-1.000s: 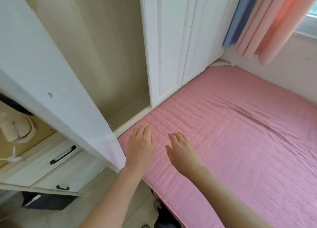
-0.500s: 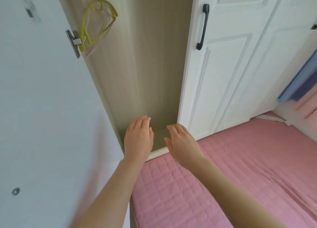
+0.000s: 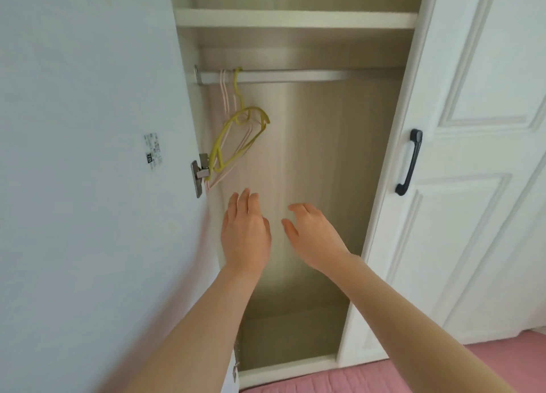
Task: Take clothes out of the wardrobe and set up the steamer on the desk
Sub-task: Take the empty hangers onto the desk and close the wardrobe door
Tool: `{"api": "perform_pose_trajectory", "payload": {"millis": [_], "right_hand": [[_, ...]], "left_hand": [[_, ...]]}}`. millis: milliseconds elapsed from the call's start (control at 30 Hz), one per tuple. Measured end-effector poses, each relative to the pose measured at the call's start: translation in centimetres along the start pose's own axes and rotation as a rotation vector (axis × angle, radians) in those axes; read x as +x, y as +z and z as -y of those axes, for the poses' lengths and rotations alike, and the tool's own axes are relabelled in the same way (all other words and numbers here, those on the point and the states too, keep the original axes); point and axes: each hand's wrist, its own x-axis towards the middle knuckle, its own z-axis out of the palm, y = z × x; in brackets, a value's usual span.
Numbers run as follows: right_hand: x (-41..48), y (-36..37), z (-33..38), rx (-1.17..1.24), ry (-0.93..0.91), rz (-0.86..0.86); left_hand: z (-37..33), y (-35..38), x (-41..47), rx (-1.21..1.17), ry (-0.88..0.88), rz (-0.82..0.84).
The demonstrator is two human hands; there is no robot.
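The wardrobe compartment (image 3: 310, 162) stands open in front of me, beige inside, with no clothes visible in it. A hanging rail (image 3: 310, 76) runs across its upper part. At the rail's left end hang a yellow hanger (image 3: 236, 132) and thin pink hangers (image 3: 225, 97), all bare. My left hand (image 3: 246, 233) and my right hand (image 3: 314, 236) are raised side by side in front of the compartment, below the hangers. Both have relaxed fingers and hold nothing. No steamer is in view.
The open white wardrobe door (image 3: 88, 171) fills the left side, with a metal hinge (image 3: 198, 174) on its edge. A shut white door with a black handle (image 3: 409, 162) stands on the right. A shelf (image 3: 295, 19) sits above the rail. The pink quilted bed (image 3: 384, 378) lies along the bottom.
My view has tilted up from the bed to the inside of the wardrobe, bringing the rail and shelf into sight. Both hands have risen with it, staying empty and side by side.
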Motion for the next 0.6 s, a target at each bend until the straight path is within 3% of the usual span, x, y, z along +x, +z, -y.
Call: {"api": "perform_pose_trajectory", "payload": {"millis": [267, 400, 600], "right_hand": [[7.8, -2.0, 0.8, 0.013, -0.023, 0.005], [10.6, -2.3, 0.8, -0.003, -0.007, 0.010], [13.4, -2.3, 0.7, 0.019, 0.004, -0.001]], "left_hand": [[0.9, -1.0, 9.8, 0.065, -0.066, -0.142], [1.2, -0.7, 13.6, 0.075, -0.115, -0.068], [1.1, -0.7, 18.3, 0.021, -0.341, 0.065]]}}
